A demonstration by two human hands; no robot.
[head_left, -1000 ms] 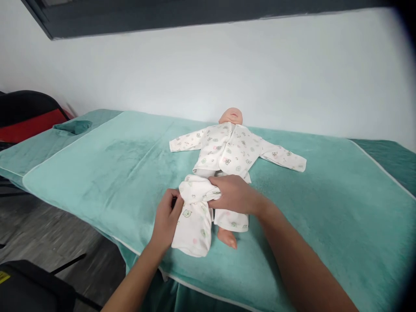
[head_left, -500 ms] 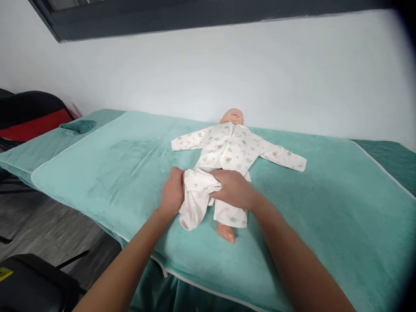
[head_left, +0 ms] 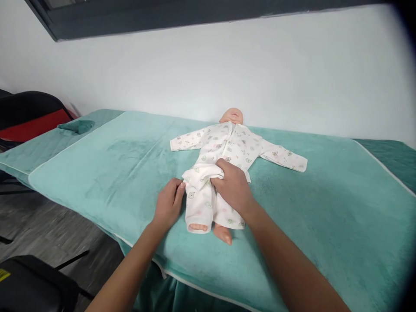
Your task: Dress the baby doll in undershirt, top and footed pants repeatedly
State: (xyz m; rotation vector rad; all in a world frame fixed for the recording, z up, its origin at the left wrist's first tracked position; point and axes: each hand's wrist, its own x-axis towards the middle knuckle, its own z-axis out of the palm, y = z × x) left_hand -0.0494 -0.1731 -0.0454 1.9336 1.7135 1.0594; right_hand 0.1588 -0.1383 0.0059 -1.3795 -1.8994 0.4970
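A baby doll (head_left: 232,115) lies on its back, its head toward the wall and its feet toward me. It wears a white printed top (head_left: 224,141) with both sleeves spread out. White printed pants (head_left: 199,203) cover its legs; one foot (head_left: 222,234) sticks out of a leg opening, and toes show inside the other. My right hand (head_left: 234,186) grips the bunched waist of the pants near the middle. My left hand (head_left: 169,201) is closed at the left edge of the pants, thumb and finger pinching the cloth there.
The doll rests on a massage bed with a green cover (head_left: 130,173), which has a face hole (head_left: 76,126) at the left end. A white wall (head_left: 195,73) runs behind it. A red and black chair (head_left: 32,115) stands at the left, and a black seat (head_left: 35,286) is at the lower left.
My left hand has moved down and slightly left along the side of the pants. The left pant leg now hangs straighter, with toes showing in its opening. My right hand still grips the waist.
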